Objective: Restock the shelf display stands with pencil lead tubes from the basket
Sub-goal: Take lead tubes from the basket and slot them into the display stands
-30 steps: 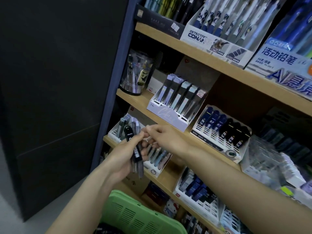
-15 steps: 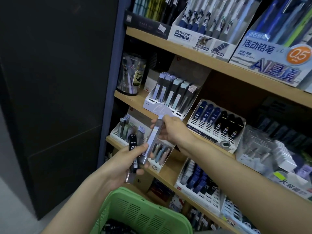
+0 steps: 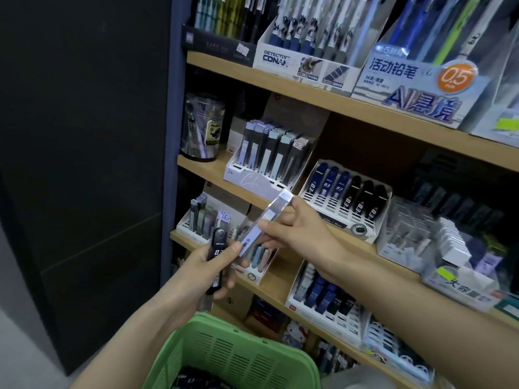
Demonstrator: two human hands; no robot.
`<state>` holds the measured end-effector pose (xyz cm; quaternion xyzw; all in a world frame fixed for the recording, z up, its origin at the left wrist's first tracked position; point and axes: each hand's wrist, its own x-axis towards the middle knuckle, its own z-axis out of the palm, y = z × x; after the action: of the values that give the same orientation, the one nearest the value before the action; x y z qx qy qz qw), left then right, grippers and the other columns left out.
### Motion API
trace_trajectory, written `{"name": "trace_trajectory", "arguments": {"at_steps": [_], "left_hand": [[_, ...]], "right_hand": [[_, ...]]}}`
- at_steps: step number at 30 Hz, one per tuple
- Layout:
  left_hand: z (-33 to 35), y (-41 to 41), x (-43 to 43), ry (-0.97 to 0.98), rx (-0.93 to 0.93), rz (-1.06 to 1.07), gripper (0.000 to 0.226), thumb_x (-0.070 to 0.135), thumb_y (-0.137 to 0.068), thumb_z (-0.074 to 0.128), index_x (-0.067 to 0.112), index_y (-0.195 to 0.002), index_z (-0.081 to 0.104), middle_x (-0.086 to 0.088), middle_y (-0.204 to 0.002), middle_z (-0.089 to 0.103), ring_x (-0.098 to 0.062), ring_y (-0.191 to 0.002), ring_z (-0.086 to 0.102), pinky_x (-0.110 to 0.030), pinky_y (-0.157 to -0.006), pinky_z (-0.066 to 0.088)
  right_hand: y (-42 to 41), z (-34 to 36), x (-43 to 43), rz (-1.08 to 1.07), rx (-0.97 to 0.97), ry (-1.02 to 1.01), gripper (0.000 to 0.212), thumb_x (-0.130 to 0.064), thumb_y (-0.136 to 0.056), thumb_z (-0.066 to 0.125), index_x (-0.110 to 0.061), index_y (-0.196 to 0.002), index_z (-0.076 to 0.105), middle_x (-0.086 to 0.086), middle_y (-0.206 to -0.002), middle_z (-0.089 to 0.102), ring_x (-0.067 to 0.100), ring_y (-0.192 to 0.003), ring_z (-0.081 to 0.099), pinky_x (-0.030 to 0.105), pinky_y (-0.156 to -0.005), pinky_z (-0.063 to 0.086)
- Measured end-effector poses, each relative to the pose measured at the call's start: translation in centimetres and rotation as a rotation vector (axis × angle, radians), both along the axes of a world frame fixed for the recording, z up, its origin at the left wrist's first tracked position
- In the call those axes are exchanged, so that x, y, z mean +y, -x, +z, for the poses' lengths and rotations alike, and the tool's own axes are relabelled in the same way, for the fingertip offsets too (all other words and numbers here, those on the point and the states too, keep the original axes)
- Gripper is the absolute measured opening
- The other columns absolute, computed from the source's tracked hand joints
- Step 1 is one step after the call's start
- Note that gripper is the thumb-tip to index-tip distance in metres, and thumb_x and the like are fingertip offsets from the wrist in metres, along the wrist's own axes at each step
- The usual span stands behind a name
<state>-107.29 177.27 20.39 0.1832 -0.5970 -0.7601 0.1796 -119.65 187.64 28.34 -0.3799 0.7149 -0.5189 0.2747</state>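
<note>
Shelves point(image 3: 280, 87) stood ahead; right hand point(image 3: 299, 234) pinched a clear tube point(image 3: 276, 206) slanting up toward the stand point(image 3: 252, 182); left hand point(image 3: 200, 272) gripped black tubes point(image 3: 216, 255).

Both forearms stretched forward, hands nearly touching. Left hand point(image 3: 196, 276) is curled round a black tube point(image 3: 216, 252), right hand point(image 3: 300, 234) pinching a clear tube point(image 3: 276, 209) just above it.

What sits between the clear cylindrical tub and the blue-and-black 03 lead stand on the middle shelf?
A white display stand of tall pastel-capped lead tubes, shown in the head view.
</note>
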Motion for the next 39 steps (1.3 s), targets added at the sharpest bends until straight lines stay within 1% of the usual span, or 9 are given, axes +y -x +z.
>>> {"name": "trace_trajectory", "arguments": {"at_steps": [4, 9, 14, 20, 24, 28, 31, 34, 39], "left_hand": [[0.3, 0.9, 0.8, 0.018, 0.004, 0.006, 0.046, 0.04, -0.083, 0.054, -0.003, -0.097, 0.061, -0.001, -0.042, 0.036, -0.011, -0.036, 0.025, -0.021, -0.041, 0.018], [1.2, 3.3, 2.7, 0.069, 0.026, 0.029, 0.022, 0.032, -0.088, 0.056, 0.01, -0.089, 0.06, 0.001, -0.041, 0.037, -0.011, -0.035, 0.024, -0.021, -0.038, 0.019], [1.9, 5.6, 3.5, 0.141, 0.028, 0.109, 0.021, 0.029, -0.092, 0.055, 0.008, -0.094, 0.057, 0.001, -0.045, 0.029, -0.011, -0.038, 0.022, -0.02, -0.037, 0.02], [2.5, 6.5, 0.7, -0.153, 0.017, 0.232, 0.014, 0.02, -0.099, 0.041, 0.008, -0.093, 0.037, -0.004, -0.052, 0.04, -0.011, -0.03, 0.028, -0.015, -0.031, 0.023], [1.9, 6.1, -0.9, -0.069, 0.068, 0.295, 0.013, 0.019, -0.102, 0.038, 0.009, -0.093, 0.041, -0.004, -0.053, 0.042, -0.012, -0.037, 0.032, -0.021, -0.034, 0.028], [0.6, 5.7, -2.4, -0.004, 0.103, 0.356, 0.021, 0.017, -0.102, 0.038, 0.007, -0.085, 0.046, -0.007, -0.064, 0.047, -0.013, -0.043, 0.036, -0.023, -0.038, 0.032], [-0.3, 5.2, -3.2, 0.018, 0.077, 0.366, 0.021, 0.017, -0.102, 0.038, 0.006, -0.086, 0.046, -0.001, -0.055, 0.049, -0.012, -0.041, 0.036, -0.023, -0.039, 0.033], [-0.5, 5.1, -4.2, 0.028, 0.052, 0.376, 0.022, 0.018, -0.102, 0.038, 0.006, -0.085, 0.045, 0.005, -0.043, 0.04, -0.01, -0.037, 0.032, -0.02, -0.037, 0.03], [0.1, 5.2, -5.1, 0.027, 0.084, 0.367, 0.018, 0.019, -0.101, 0.04, 0.007, -0.088, 0.045, 0.005, -0.045, 0.041, -0.008, -0.038, 0.031, -0.018, -0.038, 0.029]], "right_hand": [[0.6, 0.7, 2.4, -0.043, 0.103, 0.099, 0.021, -0.013, -0.094, 0.055, -0.009, -0.114, 0.055, 0.009, -0.104, 0.068, 0.02, -0.084, 0.07, 0.029, -0.076, 0.059], [1.6, 1.1, 5.7, -0.045, 0.227, 0.096, 0.003, -0.011, -0.091, 0.06, -0.011, -0.094, 0.061, 0.0, -0.093, 0.069, 0.011, -0.087, 0.069, 0.024, -0.074, 0.057], [4.1, 2.4, 6.5, -0.19, 0.164, 0.214, 0.005, -0.008, -0.093, 0.056, -0.006, -0.097, 0.057, 0.007, -0.093, 0.068, 0.008, -0.078, 0.069, 0.019, -0.067, 0.056], [6.9, 5.2, 1.5, -0.252, 0.488, 0.276, 0.019, -0.016, -0.093, 0.058, -0.018, -0.105, 0.043, 0.012, -0.091, 0.066, 0.025, -0.082, 0.067, 0.044, -0.076, 0.055], [7.6, 6.0, -3.8, -0.251, 0.635, 0.292, 0.012, -0.02, -0.096, 0.052, -0.021, -0.104, 0.043, 0.006, -0.083, 0.061, 0.028, -0.079, 0.065, 0.05, -0.076, 0.053], [7.8, 6.4, -8.1, -0.22, 0.865, 0.224, 0.021, -0.022, -0.096, 0.052, -0.014, -0.115, 0.047, -0.001, -0.072, 0.055, 0.022, -0.072, 0.06, 0.039, -0.07, 0.049], [8.6, 6.4, -10.5, -0.207, 0.964, 0.17, 0.027, -0.021, -0.097, 0.051, -0.011, -0.122, 0.045, 0.001, -0.071, 0.055, 0.024, -0.07, 0.059, 0.041, -0.065, 0.05], [9.7, 6.8, -12.1, -0.149, 1.069, 0.084, 0.03, -0.02, -0.097, 0.05, -0.01, -0.125, 0.043, 0.01, -0.077, 0.061, 0.029, -0.07, 0.06, 0.042, -0.063, 0.05], [10.8, 7.3, -13.6, -0.162, 1.072, -0.041, 0.034, -0.022, -0.089, 0.055, -0.01, -0.121, 0.051, 0.012, -0.094, 0.065, 0.029, -0.086, 0.063, 0.045, -0.075, 0.053]]}}
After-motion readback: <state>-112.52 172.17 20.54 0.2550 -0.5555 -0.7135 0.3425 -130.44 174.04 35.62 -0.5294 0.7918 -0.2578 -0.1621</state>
